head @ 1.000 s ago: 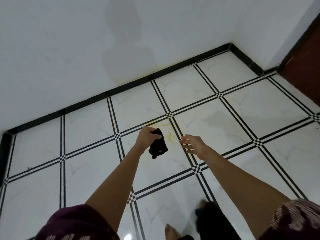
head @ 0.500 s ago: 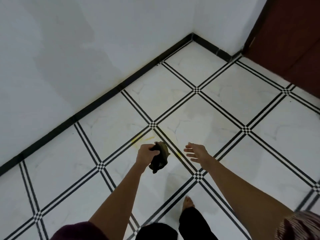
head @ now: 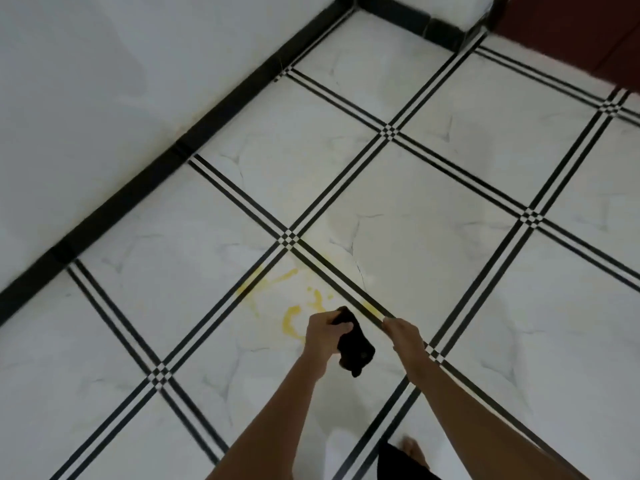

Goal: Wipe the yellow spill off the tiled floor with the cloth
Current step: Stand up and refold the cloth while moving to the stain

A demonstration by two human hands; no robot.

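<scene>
A thin yellow spill (head: 290,318) lies in streaks and small blobs on the white tiled floor (head: 415,244), near a crossing of black grout lines. My left hand (head: 323,332) is closed on a bunched black cloth (head: 355,346), held in the air just right of the spill's nearest blob. My right hand (head: 403,336) hovers beside the cloth, holding nothing; I see its back, and its fingers point toward the cloth.
A white wall with a black skirting board (head: 166,161) runs along the left and far side. A dark red door (head: 581,32) stands at the top right. My bare foot (head: 412,448) and dark trouser leg show at the bottom edge.
The view has moved closer and tilted down, so the spill now shows plainly to the left of the cloth. My right hand has come closer to the cloth. My left hand keeps its grip.
</scene>
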